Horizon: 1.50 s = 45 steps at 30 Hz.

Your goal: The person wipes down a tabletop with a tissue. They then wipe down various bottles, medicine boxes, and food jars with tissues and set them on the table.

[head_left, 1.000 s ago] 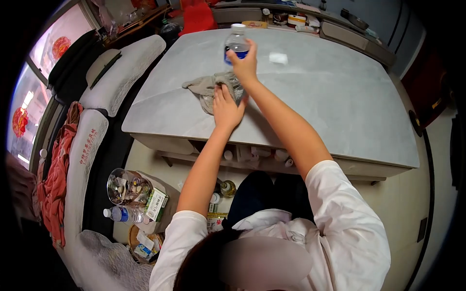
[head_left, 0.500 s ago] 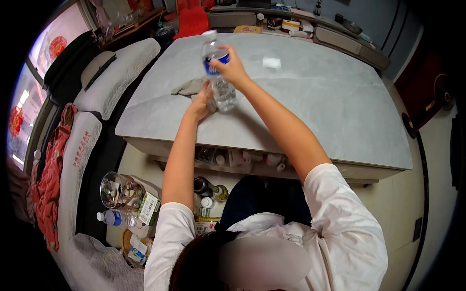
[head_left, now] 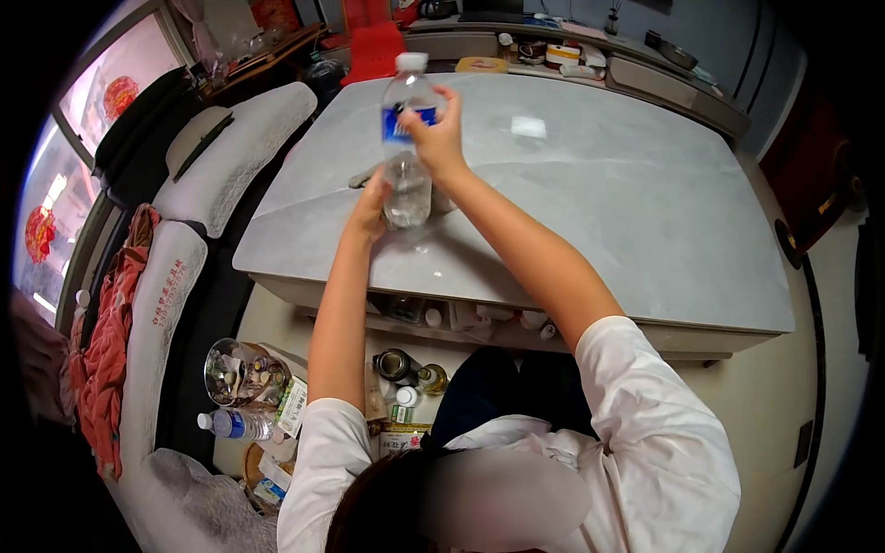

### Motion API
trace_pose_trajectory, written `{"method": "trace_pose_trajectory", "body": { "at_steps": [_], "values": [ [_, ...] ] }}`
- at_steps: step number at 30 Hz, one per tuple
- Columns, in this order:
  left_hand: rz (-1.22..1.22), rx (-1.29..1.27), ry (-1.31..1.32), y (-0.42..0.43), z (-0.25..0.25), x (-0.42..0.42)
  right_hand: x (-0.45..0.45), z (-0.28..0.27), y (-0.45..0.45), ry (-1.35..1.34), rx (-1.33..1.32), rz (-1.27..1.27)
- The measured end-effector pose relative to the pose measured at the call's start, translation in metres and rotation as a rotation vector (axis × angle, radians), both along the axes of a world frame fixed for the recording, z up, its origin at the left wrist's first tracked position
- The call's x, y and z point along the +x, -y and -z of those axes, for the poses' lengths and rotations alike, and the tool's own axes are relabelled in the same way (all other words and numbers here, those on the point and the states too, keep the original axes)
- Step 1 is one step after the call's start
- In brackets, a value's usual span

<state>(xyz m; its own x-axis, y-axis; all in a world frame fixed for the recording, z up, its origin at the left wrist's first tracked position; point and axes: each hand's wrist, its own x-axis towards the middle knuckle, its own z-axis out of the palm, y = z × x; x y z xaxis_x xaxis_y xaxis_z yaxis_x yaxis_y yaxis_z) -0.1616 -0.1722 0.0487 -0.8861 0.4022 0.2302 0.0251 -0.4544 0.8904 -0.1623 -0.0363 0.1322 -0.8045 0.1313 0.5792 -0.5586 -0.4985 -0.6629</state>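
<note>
My right hand [head_left: 437,138] is wrapped round the blue-labelled upper part of a tall clear bottle [head_left: 407,189] with a white cap. The bottle stands nearly upright over the near left part of the grey table [head_left: 599,203]. Against the left side of its lower part is my left hand [head_left: 371,205], its fingers partly hidden by the bottle. A grey-brown cloth [head_left: 360,179] shows in small pieces on both sides of the bottle; most of it is hidden behind the bottle and my hands.
A sofa [head_left: 175,286] with a red cloth [head_left: 115,341] runs along the left. On the floor side stand a clear bin [head_left: 244,373], another water bottle [head_left: 236,424] and several jars and bottles [head_left: 398,367]. A red chair [head_left: 371,41] is behind the table.
The bottle has moved left and nearer to me with my right hand. My left hand has gone from lying spread on the cloth to the bottle's lower side, and less cloth shows.
</note>
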Motion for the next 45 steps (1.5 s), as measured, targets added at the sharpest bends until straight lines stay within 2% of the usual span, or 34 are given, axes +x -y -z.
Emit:
{"method": "trace_pose_trajectory", "body": {
  "at_steps": [1, 4, 6, 7, 10, 12, 13, 16, 17, 20, 23, 26, 27, 30, 33, 36, 37, 40, 43, 45],
  "values": [
    [-0.039, 0.05, 0.108, -0.002, 0.003, 0.004, -0.002, -0.007, -0.001, 0.012, -0.015, 0.08],
    [-0.069, 0.223, 0.373, -0.018, -0.003, 0.007, -0.007, -0.011, 0.008, -0.257, 0.222, 0.478],
    [-0.144, 0.324, 0.613, -0.029, -0.018, 0.013, -0.011, 0.0, 0.015, -0.3, 0.332, 0.572],
    [-0.111, 0.375, 0.598, -0.031, -0.017, 0.013, -0.013, 0.006, 0.016, -0.302, 0.382, 0.626],
    [-0.226, 0.393, 0.673, -0.034, -0.005, 0.013, -0.013, 0.019, 0.011, -0.349, 0.486, 0.732],
    [-0.303, 0.304, 0.446, -0.023, 0.009, 0.0, -0.015, 0.027, 0.006, -0.402, 0.544, 0.797],
    [-0.343, 0.259, 0.333, -0.018, 0.017, -0.008, -0.018, 0.028, 0.001, -0.34, 0.547, 0.816],
    [-0.934, -0.048, -0.136, -0.011, -0.019, 0.013, -0.038, 0.017, -0.021, -0.054, 0.436, 0.59],
    [-1.108, -0.285, -0.302, 0.001, -0.014, 0.005, -0.042, 0.012, -0.03, -0.061, 0.476, 0.556],
    [-1.519, -0.488, -0.539, 0.013, -0.031, 0.001, -0.059, 0.002, -0.053, -0.111, 0.555, 0.467],
    [-1.553, -0.381, -0.573, 0.019, -0.042, -0.02, -0.066, -0.002, -0.072, -0.154, 0.64, 0.456],
    [-1.388, -0.672, -0.813, 0.017, -0.038, -0.042, -0.06, 0.0, -0.087, -0.114, 0.801, 0.381],
    [-1.155, -0.762, -0.875, 0.013, -0.031, -0.046, -0.06, 0.004, -0.091, -0.105, 0.841, 0.294],
    [-0.74, -1.508, -1.061, -0.008, -0.013, -0.034, -0.053, 0.014, -0.104, -0.064, 0.809, 0.212],
    [-0.45, -1.766, -1.094, -0.02, -0.011, -0.015, -0.041, 0.016, -0.111, 0.022, 0.666, 0.06],
    [-0.446, -1.8, -0.917, -0.013, 0.0, -0.054, -0.04, 0.02, -0.111, -0.003, 0.653, -0.021],
    [-0.426, -1.903, -0.86, -0.014, 0.001, -0.067, -0.04, 0.021, -0.11, -0.028, 0.661, -0.047],
    [-0.572, -1.872, -0.838, -0.02, 0.002, -0.077, -0.033, 0.02, -0.105, -0.047, 0.672, -0.055],
    [-0.73, -1.673, -0.897, -0.015, -0.013, -0.047, -0.025, 0.017, -0.107, 0.019, 0.733, -0.032],
    [-0.892, -1.506, -0.909, 0.002, -0.013, -0.019, -0.025, 0.023, -0.107, -0.012, 0.672, -0.023]
  ]
}}
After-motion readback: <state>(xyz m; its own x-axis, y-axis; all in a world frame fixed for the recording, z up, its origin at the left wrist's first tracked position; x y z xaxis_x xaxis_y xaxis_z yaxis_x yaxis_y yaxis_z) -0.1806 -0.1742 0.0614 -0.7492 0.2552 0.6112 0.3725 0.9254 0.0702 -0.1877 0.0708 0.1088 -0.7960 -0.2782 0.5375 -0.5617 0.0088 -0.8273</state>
